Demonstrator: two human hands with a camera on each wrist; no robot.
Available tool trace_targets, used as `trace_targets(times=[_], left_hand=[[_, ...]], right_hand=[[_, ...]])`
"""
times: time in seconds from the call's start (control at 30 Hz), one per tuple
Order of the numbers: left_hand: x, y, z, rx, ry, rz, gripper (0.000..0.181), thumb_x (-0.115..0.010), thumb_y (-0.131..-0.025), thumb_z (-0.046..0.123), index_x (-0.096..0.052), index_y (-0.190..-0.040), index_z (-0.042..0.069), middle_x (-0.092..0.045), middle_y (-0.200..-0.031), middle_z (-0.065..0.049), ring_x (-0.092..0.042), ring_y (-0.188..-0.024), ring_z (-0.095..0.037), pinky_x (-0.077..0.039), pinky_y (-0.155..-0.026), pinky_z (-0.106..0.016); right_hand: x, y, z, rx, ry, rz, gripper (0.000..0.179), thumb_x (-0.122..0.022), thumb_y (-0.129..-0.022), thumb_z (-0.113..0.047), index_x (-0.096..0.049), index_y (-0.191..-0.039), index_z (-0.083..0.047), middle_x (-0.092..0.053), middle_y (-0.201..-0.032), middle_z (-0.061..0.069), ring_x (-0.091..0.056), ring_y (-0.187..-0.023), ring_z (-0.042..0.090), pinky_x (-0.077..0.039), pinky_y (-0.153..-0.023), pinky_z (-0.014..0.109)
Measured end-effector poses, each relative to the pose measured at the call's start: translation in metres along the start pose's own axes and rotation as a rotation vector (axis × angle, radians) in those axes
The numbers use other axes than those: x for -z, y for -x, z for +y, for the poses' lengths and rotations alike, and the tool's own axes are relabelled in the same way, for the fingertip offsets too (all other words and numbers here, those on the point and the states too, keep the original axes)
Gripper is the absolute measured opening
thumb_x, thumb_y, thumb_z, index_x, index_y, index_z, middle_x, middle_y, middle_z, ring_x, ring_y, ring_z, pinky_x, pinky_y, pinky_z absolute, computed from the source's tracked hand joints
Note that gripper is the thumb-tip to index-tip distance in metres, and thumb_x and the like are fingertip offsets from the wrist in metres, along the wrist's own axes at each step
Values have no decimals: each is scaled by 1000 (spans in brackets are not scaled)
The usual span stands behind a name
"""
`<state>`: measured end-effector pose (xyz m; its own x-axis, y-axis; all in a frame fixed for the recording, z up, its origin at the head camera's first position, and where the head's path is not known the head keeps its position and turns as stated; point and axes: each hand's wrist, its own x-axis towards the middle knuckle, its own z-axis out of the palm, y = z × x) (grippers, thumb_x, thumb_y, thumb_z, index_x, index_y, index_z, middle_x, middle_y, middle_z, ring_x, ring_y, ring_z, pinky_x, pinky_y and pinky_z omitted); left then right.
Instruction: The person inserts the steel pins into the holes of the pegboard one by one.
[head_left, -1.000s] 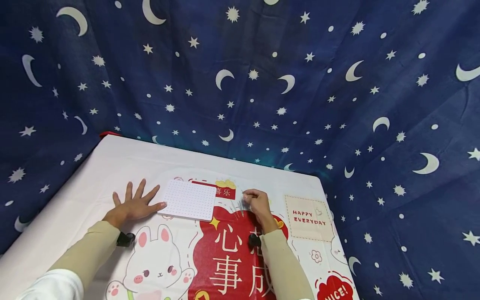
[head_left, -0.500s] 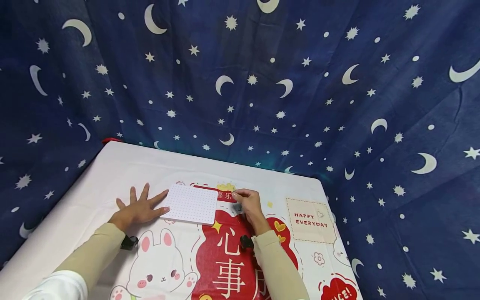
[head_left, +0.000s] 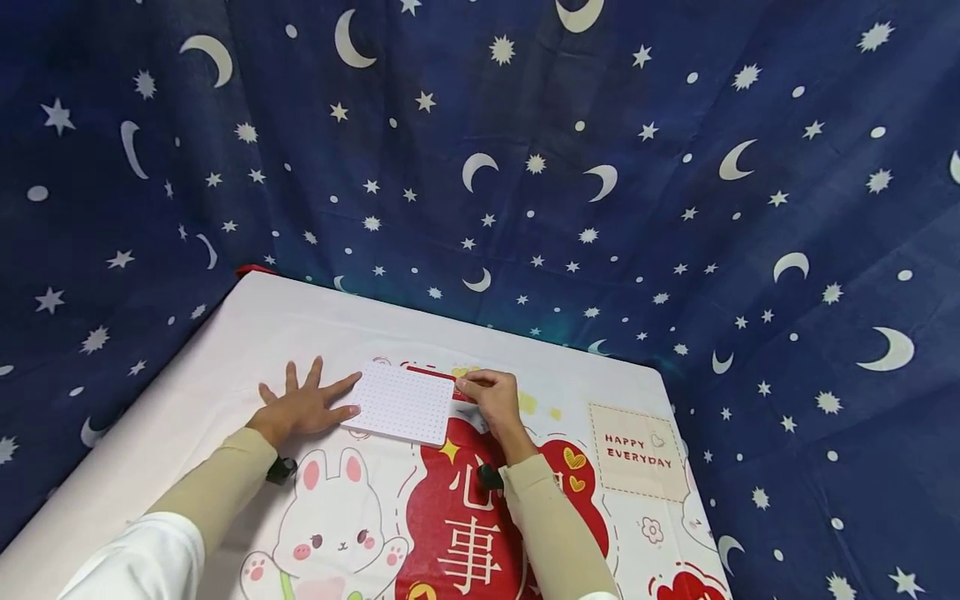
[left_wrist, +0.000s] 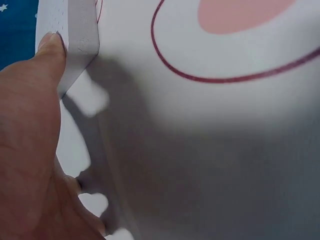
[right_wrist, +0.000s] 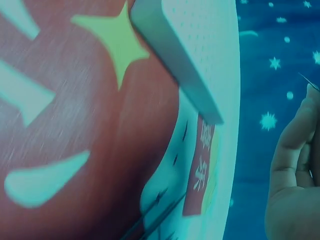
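Observation:
A white rectangular board with rows of tiny holes lies on the printed tablecloth in the head view. My left hand is spread at its left side, thumb and index fingertip touching that edge. In the left wrist view the thumb presses on the board's corner. Near the board's upper right corner, my right hand pinches a thin, pointed, pin-like piece, whose tip shows in the right wrist view. The rest of that piece is hidden by the fingers.
Several thin dark pin-like pieces lie on the cloth right of the board in the right wrist view. The white tablecloth carries red and rabbit prints. A blue star-patterned curtain stands behind and beside the table.
My right hand has moved left from above the loose pieces to the board's upper right corner, with one thin piece pinched. My left hand stays at the board's left edge. The head view has shifted slightly.

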<state>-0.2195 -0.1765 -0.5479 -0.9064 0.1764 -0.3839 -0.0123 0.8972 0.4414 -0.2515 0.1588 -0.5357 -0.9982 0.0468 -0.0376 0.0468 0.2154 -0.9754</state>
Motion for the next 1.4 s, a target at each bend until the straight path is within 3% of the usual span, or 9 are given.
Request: trace_targets(times=[0.13,0.33,0.67,0.87,1.0,1.4], left_hand=[[2,0,2,8,-38,-4,86,-49,-93,78,-29,-164,34,6,-171,-34,16,-148,-71,8,-101,-95],[4,-1,2,11,-57,0,84,-49,-94,78,-30,-164,36,4,-172,-32,14,-149,-71,4,-102,-96],[5,-1,7,7,-98,-28,81,-47,-97,75,-27,-165,35,1,-171,-34,8,-149,-73,-4,-103,-96],[7,-2,7,22,-124,-35,82,-49,-97,74,-27,-165,35,-2,-171,-35,5,-148,-75,-9,-103,-95],[11,-4,8,14,-138,-18,82,-50,-96,75,-27,-165,36,-3,-171,-35,3,-148,-75,-10,-103,-95],[12,-5,10,15,-201,6,85,-56,-92,76,-30,-163,38,-15,-168,-38,-12,-145,-77,-26,-99,-94]], right_hand=[[-13,-3,-5,29,-71,-75,24,-79,-90,-5,-76,-106,12,-79,-86,6,-75,-72,14,-65,-73,30],[-33,-7,-12,78,-88,-128,15,-79,-89,-3,-78,-96,10,-78,-81,8,-72,-64,10,-63,-66,27],[-53,-13,-20,99,-92,-206,12,-80,-87,-1,-78,-92,9,-79,-84,10,-74,-67,10,-65,-70,31],[-65,-19,-24,129,-74,-229,9,-79,-87,1,-78,-91,9,-79,-87,18,-73,-66,9,-65,-69,32],[-71,-24,-28,161,-35,-214,8,-79,-87,0,-79,-89,8,-79,-85,15,-72,-65,9,-65,-68,31],[-89,-29,-27,98,47,-213,7,-80,-89,-4,-80,-91,2,-80,-90,17,-73,-70,11,-65,-73,31]])
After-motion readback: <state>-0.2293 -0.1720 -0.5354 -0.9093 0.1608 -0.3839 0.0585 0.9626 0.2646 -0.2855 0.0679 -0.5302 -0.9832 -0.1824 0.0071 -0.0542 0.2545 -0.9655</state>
